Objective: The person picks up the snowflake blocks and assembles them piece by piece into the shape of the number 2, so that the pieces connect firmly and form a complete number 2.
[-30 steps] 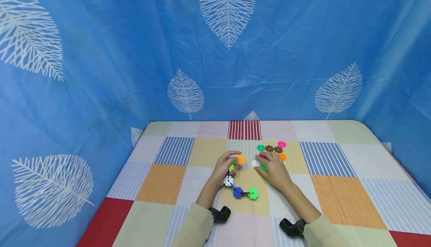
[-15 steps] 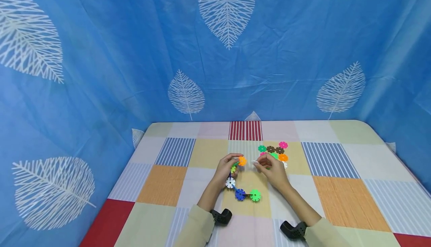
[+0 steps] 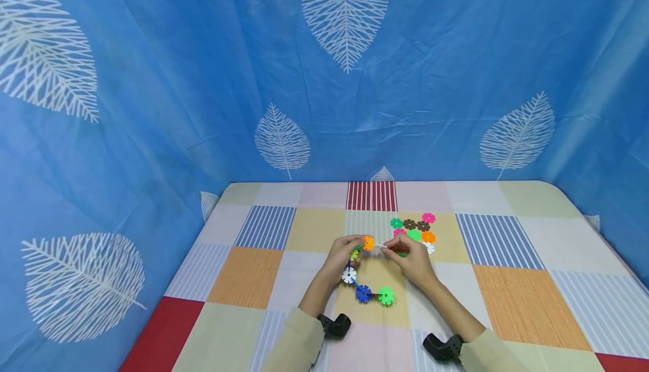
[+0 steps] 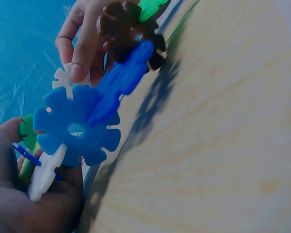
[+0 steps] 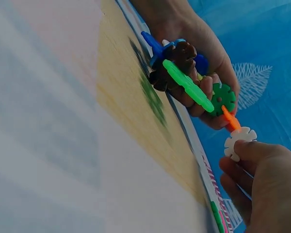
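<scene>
White notched disc point(image 5: 244, 133) is pinched between thumb and fingers of the right hand point(image 3: 413, 258), edge right up against the orange disc point(image 3: 368, 243), from where I'm standing. That orange one ends a multicoloured chain point(image 3: 349, 279), with the left hand's point(image 3: 339, 256) fingers curled round it, other end hanging off toward the person. Bunch of loose discs point(image 3: 409, 224) on the patchwork cloth point(image 3: 315, 231) just past the right hand.

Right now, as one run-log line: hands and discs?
left hand: grips disc chain | right hand: pinches white disc | white disc: at orange disc's edge, seating unclear | loose discs: on tablecloth
</scene>
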A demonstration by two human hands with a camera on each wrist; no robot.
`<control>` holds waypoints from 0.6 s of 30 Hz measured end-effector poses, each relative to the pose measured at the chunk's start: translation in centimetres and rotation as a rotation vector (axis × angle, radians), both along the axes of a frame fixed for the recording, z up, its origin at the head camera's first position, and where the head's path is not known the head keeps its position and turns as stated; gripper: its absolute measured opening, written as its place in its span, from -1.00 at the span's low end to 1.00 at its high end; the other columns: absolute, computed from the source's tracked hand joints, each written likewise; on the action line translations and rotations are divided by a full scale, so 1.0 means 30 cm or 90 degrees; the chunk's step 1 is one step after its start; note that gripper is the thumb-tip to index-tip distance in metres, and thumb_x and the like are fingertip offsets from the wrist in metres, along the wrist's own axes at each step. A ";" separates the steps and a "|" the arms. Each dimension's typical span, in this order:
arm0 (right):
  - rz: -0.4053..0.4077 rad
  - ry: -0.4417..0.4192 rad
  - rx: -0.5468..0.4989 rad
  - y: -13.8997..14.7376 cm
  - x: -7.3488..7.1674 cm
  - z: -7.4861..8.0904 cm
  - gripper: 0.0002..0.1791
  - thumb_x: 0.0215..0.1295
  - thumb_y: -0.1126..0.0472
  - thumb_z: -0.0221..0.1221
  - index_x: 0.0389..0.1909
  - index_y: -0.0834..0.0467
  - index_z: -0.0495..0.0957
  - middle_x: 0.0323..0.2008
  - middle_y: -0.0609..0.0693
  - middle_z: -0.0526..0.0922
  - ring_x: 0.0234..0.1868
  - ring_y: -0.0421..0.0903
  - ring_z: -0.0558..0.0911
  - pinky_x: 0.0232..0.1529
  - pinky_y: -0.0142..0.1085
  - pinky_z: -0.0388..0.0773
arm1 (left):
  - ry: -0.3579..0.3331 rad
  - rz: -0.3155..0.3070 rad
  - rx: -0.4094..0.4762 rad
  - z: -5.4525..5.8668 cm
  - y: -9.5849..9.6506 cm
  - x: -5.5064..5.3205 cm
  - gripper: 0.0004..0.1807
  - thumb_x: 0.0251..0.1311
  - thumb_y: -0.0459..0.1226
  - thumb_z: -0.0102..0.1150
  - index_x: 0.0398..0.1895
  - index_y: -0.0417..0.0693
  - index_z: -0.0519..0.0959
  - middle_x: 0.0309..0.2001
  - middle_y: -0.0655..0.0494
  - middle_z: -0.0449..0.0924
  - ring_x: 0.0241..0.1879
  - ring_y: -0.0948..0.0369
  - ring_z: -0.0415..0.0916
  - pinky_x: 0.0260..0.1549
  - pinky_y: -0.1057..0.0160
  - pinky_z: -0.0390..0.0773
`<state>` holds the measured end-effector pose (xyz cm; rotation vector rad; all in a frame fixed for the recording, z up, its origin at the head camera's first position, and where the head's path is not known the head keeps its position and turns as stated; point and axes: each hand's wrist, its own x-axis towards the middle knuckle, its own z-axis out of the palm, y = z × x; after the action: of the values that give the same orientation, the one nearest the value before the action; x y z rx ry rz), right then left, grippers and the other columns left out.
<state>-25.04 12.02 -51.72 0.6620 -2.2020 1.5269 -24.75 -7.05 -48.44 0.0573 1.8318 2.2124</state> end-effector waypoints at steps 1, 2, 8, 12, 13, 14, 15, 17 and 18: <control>-0.007 0.023 0.016 0.000 0.000 0.000 -0.84 -0.03 0.44 0.33 -0.46 0.19 0.57 -0.44 0.02 0.67 -0.45 -0.12 0.65 -0.41 -0.32 0.60 | -0.001 0.000 -0.003 0.000 0.000 0.001 -0.69 0.29 -0.33 -0.01 0.00 -0.37 0.51 -0.35 0.05 0.56 -0.73 0.35 0.25 -0.74 0.48 0.24; -0.015 0.048 0.036 0.000 0.000 0.001 -0.83 -0.05 0.44 0.34 -0.46 0.17 0.57 -0.45 -0.03 0.67 -0.46 -0.17 0.64 -0.42 -0.33 0.59 | -0.001 -0.001 -0.006 -0.001 0.000 0.001 -0.68 0.28 -0.33 0.00 0.00 -0.38 0.51 -0.37 0.04 0.55 -0.73 0.34 0.24 -0.73 0.48 0.24; -0.052 0.191 0.133 0.004 0.000 0.009 -0.75 -0.16 0.43 0.39 -0.51 0.11 0.55 -0.52 -0.11 0.65 -0.53 -0.25 0.55 -0.53 -0.33 0.53 | 0.002 -0.007 -0.023 0.000 0.001 0.003 -0.66 0.29 -0.31 -0.01 0.01 -0.41 0.50 -0.46 -0.02 0.49 -0.72 0.33 0.25 -0.73 0.48 0.24; -0.061 0.231 0.161 0.007 0.002 0.007 -0.74 -0.19 0.43 0.41 -0.53 0.10 0.54 -0.53 -0.11 0.64 -0.56 -0.23 0.53 -0.56 -0.35 0.51 | -0.006 -0.010 -0.025 0.004 0.000 0.006 -0.64 0.29 -0.30 0.00 0.03 -0.42 0.48 -0.56 0.02 0.45 -0.73 0.35 0.25 -0.75 0.49 0.24; -0.061 0.236 0.164 0.006 0.002 0.007 -0.74 -0.20 0.43 0.40 -0.53 0.10 0.54 -0.53 -0.11 0.64 -0.56 -0.23 0.53 -0.56 -0.36 0.50 | -0.008 -0.012 -0.024 0.003 0.000 0.006 -0.63 0.29 -0.30 0.00 0.04 -0.42 0.47 -0.60 0.03 0.44 -0.74 0.35 0.24 -0.75 0.50 0.23; -0.060 0.239 0.167 0.006 0.003 0.006 -0.73 -0.20 0.43 0.40 -0.53 0.10 0.54 -0.53 -0.12 0.63 -0.56 -0.23 0.52 -0.56 -0.37 0.49 | -0.008 -0.012 -0.023 0.003 -0.001 0.006 -0.63 0.29 -0.30 0.00 0.04 -0.42 0.47 -0.62 0.04 0.43 -0.74 0.35 0.24 -0.76 0.50 0.24; -0.060 0.241 0.167 0.006 0.004 0.006 -0.73 -0.21 0.43 0.40 -0.52 0.10 0.54 -0.53 -0.12 0.63 -0.56 -0.23 0.51 -0.56 -0.38 0.49 | -0.009 -0.014 -0.021 0.003 -0.002 0.007 -0.63 0.29 -0.30 0.00 0.05 -0.42 0.47 -0.64 0.06 0.42 -0.75 0.36 0.24 -0.76 0.50 0.24; -0.057 0.242 0.164 0.005 0.005 0.005 -0.72 -0.22 0.44 0.40 -0.52 0.10 0.53 -0.52 -0.12 0.63 -0.56 -0.24 0.51 -0.56 -0.40 0.48 | -0.009 -0.018 -0.017 0.002 -0.003 0.007 -0.62 0.29 -0.30 0.00 0.05 -0.42 0.47 -0.68 0.08 0.40 -0.75 0.36 0.23 -0.76 0.50 0.23; -0.057 0.243 0.162 0.005 0.005 0.005 -0.72 -0.22 0.45 0.40 -0.52 0.10 0.53 -0.52 -0.12 0.63 -0.56 -0.25 0.50 -0.56 -0.41 0.48 | -0.009 -0.020 -0.016 0.002 -0.004 0.008 -0.62 0.29 -0.29 0.00 0.06 -0.42 0.47 -0.68 0.09 0.39 -0.76 0.36 0.23 -0.77 0.50 0.23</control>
<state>-24.90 12.16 -51.57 0.8401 -2.1096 0.9862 -24.52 -7.17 -48.38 0.0655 1.8380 2.1635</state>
